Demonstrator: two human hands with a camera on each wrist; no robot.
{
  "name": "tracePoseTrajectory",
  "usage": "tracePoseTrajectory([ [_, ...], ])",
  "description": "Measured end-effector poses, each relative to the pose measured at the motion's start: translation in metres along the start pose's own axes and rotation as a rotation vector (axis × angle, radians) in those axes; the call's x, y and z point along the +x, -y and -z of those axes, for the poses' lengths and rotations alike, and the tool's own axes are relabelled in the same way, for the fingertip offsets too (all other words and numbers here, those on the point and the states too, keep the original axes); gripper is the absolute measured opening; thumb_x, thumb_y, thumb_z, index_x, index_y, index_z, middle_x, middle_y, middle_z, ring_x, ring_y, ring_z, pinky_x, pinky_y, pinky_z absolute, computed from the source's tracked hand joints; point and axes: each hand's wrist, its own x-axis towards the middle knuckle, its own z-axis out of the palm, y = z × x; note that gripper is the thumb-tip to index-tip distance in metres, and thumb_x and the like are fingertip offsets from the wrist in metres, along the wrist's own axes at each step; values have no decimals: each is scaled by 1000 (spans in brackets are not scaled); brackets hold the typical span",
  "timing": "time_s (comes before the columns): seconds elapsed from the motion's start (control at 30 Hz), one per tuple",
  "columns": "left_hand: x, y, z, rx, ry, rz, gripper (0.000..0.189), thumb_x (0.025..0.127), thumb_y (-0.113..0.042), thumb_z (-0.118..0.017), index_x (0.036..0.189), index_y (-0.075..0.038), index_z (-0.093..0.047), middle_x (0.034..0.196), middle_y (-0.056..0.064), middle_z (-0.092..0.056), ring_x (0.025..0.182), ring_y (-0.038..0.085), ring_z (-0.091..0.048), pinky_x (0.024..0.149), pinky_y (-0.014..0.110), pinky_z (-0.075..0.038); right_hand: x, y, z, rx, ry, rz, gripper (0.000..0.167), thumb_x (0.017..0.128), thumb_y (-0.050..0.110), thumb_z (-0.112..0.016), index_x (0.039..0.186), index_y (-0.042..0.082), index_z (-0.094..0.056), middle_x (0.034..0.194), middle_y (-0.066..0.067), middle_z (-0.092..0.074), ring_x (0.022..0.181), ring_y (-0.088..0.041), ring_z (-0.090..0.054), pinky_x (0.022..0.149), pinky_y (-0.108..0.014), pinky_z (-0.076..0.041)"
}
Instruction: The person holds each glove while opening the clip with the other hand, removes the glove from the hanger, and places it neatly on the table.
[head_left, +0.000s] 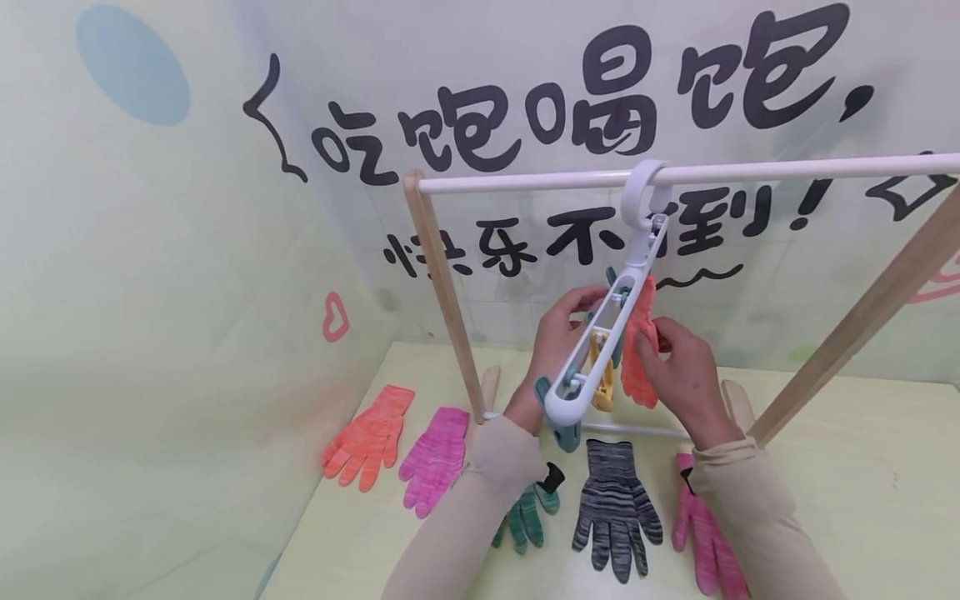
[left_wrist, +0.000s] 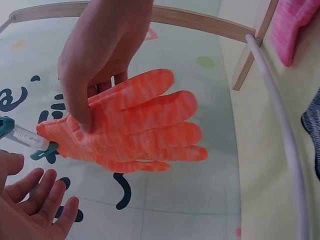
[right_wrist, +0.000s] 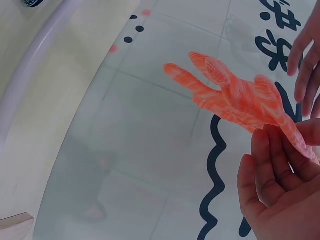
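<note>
An orange knitted glove [head_left: 639, 358] hangs with its fingers down below the white clip hanger [head_left: 566, 408]. In the left wrist view, a teal clip [left_wrist: 46, 151] is at the cuff of that glove [left_wrist: 150, 117]. My right hand [head_left: 686, 375] pinches the glove near its cuff between thumb and fingers, as the right wrist view also shows. On the hanger's other side is my left hand [head_left: 557, 346], its fingers [left_wrist: 42, 200] loosely bent, apart from the glove and holding nothing. A yellow clip [head_left: 602, 387] and more teal clips line the hanger.
The hanger hooks over a white rod [head_left: 525, 181] on a wooden frame [head_left: 442, 292]. On the table lie an orange glove [head_left: 369, 435], a pink glove [head_left: 437, 458], a green glove [head_left: 527, 521], a grey striped glove [head_left: 617, 504] and another pink glove [head_left: 705, 542], partly under my sleeves.
</note>
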Motion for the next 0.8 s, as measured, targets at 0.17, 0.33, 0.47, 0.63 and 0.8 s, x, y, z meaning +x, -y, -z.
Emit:
tracePoseTrajectory([
  [0.17, 14, -2, -4, -21, 16, 2, 31, 103, -30, -65, 133, -22, -69, 124, -2, -73, 112, 9, -63, 92, 24, -54, -2, -1, 0, 5, -21, 28, 13, 101, 14, -65, 94, 3, -69, 88, -17, -75, 82, -32, -70, 68, -29, -50],
  [0.33, 19, -4, -8, -35, 19, 8, 32, 103, -23, -64, 135, -18, -69, 124, 3, -73, 107, 9, -65, 91, 24, -55, -6, -2, 0, 8, -31, 53, 11, 99, 11, -66, 90, 3, -67, 86, -16, -74, 81, -32, -70, 67, -29, -50],
  [0.47, 21, -7, -13, -105, 17, 17, 32, 103, -15, -63, 134, -16, -69, 123, 8, -72, 95, 10, -65, 84, 23, -55, -7, -2, 1, 4, -25, 59, 10, 99, 10, -65, 91, 4, -67, 87, -16, -74, 82, -32, -70, 68, -36, -53],
  [0.63, 24, -13, -21, -440, 98, 145, 29, 103, -28, -61, 129, -21, -71, 113, 0, -70, 76, 10, -62, 66, 21, -53, -8, -2, 3, 8, -20, 88, 10, 98, 9, -66, 88, 4, -65, 86, -15, -73, 81, -31, -69, 70, -34, -52],
  [0.8, 34, -10, -30, -849, 136, 322, 33, 95, -42, -68, 117, -19, -76, 97, -1, -72, 71, 8, -58, 61, 19, -50, -10, -2, 3, 17, -6, 137, 9, 95, 6, -67, 87, 5, -65, 83, -11, -72, 78, -25, -66, 70, -22, -47],
])
